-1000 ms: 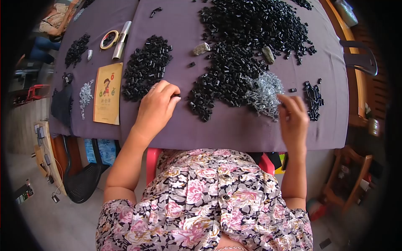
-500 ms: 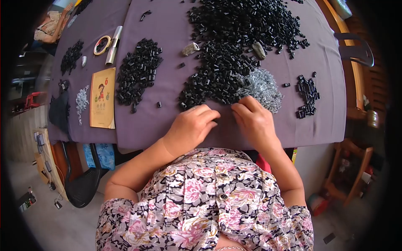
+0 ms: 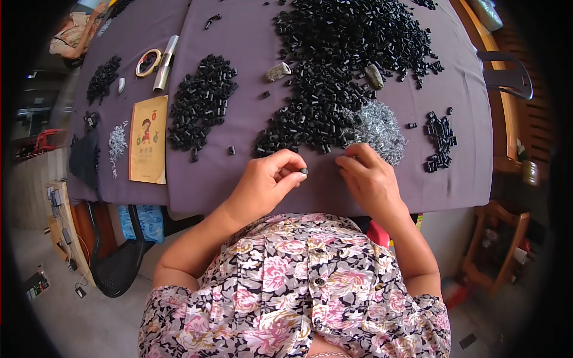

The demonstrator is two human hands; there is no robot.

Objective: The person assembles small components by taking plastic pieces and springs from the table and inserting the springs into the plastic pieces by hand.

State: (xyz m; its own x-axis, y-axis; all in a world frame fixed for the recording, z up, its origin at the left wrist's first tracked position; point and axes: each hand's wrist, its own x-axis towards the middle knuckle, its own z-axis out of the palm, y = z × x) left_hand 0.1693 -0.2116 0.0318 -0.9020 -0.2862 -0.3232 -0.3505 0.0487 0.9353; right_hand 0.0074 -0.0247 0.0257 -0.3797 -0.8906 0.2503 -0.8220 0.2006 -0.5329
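Note:
My left hand (image 3: 267, 181) pinches a small black piece (image 3: 304, 171) between thumb and fingertips, just below the large pile of black pieces (image 3: 322, 101). To its right, my right hand (image 3: 368, 177) is closed at the fingertips, near the lower edge of a heap of clear, silvery small parts (image 3: 382, 131); whatever it pinches is too small to name. The hands are apart. Left of the big pile lies a second group of black pieces (image 3: 203, 101), with one loose black piece (image 3: 231, 150) beside its lower end.
On the purple cloth (image 3: 239, 191) are a yellow booklet (image 3: 148, 140), a tape roll (image 3: 147, 62), a silvery roll (image 3: 166, 64) and two stone-like lumps. A small black group (image 3: 440, 142) lies right. Another person's arm shows at the upper left. Chairs stand around the table.
My left hand has moved right from the smaller black group, leaving one loose piece there. My right hand has moved left from the silvery heap. Lately the hands have parted slightly.

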